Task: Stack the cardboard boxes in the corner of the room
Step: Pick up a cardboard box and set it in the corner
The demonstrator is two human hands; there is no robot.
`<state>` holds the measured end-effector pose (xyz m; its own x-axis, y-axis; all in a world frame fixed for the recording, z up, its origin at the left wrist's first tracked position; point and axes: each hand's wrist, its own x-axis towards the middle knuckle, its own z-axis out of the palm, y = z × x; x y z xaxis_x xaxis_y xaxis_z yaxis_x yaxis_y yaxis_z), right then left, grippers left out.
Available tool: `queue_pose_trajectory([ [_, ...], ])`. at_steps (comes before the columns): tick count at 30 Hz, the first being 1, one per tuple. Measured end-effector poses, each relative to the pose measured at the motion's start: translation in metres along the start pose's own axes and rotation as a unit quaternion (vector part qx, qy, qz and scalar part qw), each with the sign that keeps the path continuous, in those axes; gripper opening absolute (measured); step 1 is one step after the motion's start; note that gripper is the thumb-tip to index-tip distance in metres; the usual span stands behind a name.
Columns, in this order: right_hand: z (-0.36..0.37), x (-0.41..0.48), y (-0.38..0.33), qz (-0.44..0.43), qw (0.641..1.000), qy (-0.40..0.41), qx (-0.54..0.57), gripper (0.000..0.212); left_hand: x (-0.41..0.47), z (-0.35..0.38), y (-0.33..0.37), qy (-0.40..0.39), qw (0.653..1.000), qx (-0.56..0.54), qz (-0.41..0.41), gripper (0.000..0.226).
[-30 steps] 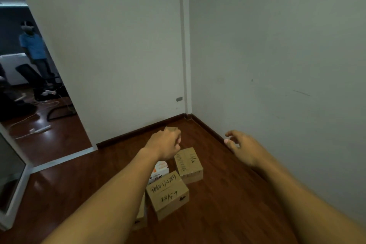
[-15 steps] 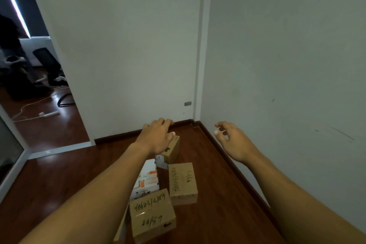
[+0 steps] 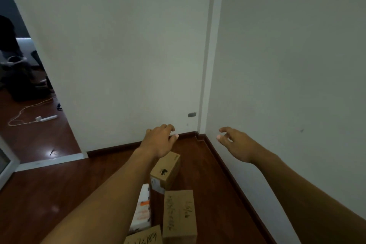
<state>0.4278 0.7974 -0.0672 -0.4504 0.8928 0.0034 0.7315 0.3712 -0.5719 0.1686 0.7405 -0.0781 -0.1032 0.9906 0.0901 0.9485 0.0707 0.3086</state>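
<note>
Several boxes lie on the dark wooden floor short of the room corner (image 3: 200, 134). A small brown cardboard box (image 3: 167, 170) is nearest the corner. Behind it lies a larger brown box with handwriting (image 3: 179, 215), a white box with orange print (image 3: 143, 209) to its left, and a third brown box (image 3: 144, 237) cut off at the bottom edge. My left hand (image 3: 159, 140) hovers above the small box's far end, fingers spread, holding nothing. My right hand (image 3: 234, 141) is open in the air close to the right wall.
White walls meet at the corner with a dark skirting board (image 3: 227, 162). A small wall plate (image 3: 191, 114) sits low near the corner. At left a doorway opens to another room with a power strip and cable (image 3: 42, 119) on the floor and a seated person (image 3: 11, 59).
The view has swung toward the corner and closer. My left hand has opened from a fist and stretched forward over the small box. My right hand has stayed open beside the wall.
</note>
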Motion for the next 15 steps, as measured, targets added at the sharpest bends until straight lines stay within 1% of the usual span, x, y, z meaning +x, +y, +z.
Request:
queue_pose_trajectory([
  [3,-0.011,0.045,0.033,0.001,1.0,0.017,0.013,0.049,0.051,0.015,0.012,0.004,0.999,-0.042,-0.009,0.039],
  [5,-0.014,0.074,0.06,0.008,0.999,0.017,0.027,0.05,0.079,0.033,0.013,-0.006,0.999,-0.051,-0.019,0.041],
  [9,-0.01,0.138,0.122,0.003,0.999,-0.032,0.02,0.053,0.143,0.08,0.019,-0.044,0.998,-0.029,-0.046,0.047],
  [10,-0.012,0.154,0.133,0.0,0.999,-0.036,0.022,0.05,0.16,0.086,0.022,-0.045,0.997,-0.022,-0.051,0.049],
  [13,-0.025,0.211,0.164,-0.026,0.998,-0.045,0.032,0.031,0.219,0.104,0.039,-0.044,0.996,-0.021,-0.07,0.05],
  [14,-0.03,0.231,0.173,-0.034,0.998,-0.05,0.033,0.031,0.238,0.107,0.045,-0.047,0.995,-0.027,-0.079,0.051],
  [15,-0.035,0.247,0.179,-0.034,0.997,-0.054,0.032,0.035,0.252,0.108,0.049,-0.049,0.995,-0.032,-0.087,0.052],
])
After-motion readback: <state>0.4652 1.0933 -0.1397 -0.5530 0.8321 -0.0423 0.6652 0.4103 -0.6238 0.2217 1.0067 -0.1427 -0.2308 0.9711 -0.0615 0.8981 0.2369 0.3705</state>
